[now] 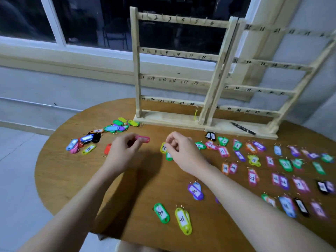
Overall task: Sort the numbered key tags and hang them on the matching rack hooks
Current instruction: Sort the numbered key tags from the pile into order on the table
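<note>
While most tags lie sorted in rows, I read the moment like this:

Left hand: fingers curled, pinching the pink tag by its near end; the tag is lifted just above the table and its long axis runs left to right, pointing toward my right hand.

Right hand: fingers curled down onto the yellow tag marked 19, with a green tag touching it just below; I judge this a pinch (the fingertips hide the contact, so I say it loosely).

Key relation: the pink tag sits between the two hands, nearer the left; its label faces away enough that I cannot read the number, so my guess is it needs turning before it can be placed.

Unsorted pile: well to the left of the left hand, tags overlapping.

Sorted rows: spread right of the right hand, blurred toward the edge.

Racks: the left rack stands beyond the hands with numbered rails; the right rack stands angled beside it. One yellow tag hangs near hook 24.

Surface: round wooden table, a black marker on the rack base.

Room: dark window behind, pale floor to the left.
</note>
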The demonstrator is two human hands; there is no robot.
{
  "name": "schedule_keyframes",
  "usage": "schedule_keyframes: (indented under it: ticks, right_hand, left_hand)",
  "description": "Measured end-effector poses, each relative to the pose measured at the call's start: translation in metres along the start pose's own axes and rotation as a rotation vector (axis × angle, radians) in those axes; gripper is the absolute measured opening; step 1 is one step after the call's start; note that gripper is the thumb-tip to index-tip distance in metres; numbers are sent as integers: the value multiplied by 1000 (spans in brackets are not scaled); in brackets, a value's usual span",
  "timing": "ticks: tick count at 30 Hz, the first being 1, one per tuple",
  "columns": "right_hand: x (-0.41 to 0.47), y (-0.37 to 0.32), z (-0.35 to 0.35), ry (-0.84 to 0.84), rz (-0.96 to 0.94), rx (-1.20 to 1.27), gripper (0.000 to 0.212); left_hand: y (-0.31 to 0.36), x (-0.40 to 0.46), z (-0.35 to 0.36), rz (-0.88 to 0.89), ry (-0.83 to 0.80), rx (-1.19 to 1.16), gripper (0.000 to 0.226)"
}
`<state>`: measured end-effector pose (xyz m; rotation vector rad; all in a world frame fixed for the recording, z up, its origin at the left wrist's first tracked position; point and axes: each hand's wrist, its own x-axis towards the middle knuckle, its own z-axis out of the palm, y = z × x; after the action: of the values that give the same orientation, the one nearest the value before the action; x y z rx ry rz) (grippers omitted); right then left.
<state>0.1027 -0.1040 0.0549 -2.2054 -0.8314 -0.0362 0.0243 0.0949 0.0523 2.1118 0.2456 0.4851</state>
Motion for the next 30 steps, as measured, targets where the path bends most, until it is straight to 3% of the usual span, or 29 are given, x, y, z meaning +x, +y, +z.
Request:
schedule_keyframes:
  ticks: [6,11,20,23,30]
  right_hand:
    - [-46,35,-58,130,70,20,10]
    - [-81,67,-105,147,180,66,13]
    - [-104,134,-202,236,459,111,16]
    - [-107,150,-217,244,499,78,9]
    - [-104,174,-212,201,521,51,18]
  left_hand:
    - [32,17,52,98,-223,163,25]
    - [73,27,104,212,-255,174,9]
    - [122,51,195,301,-432,141,9]
    - [132,61,218,332,-491,167,11]
    - [137,74,260,376,-591,257,4]
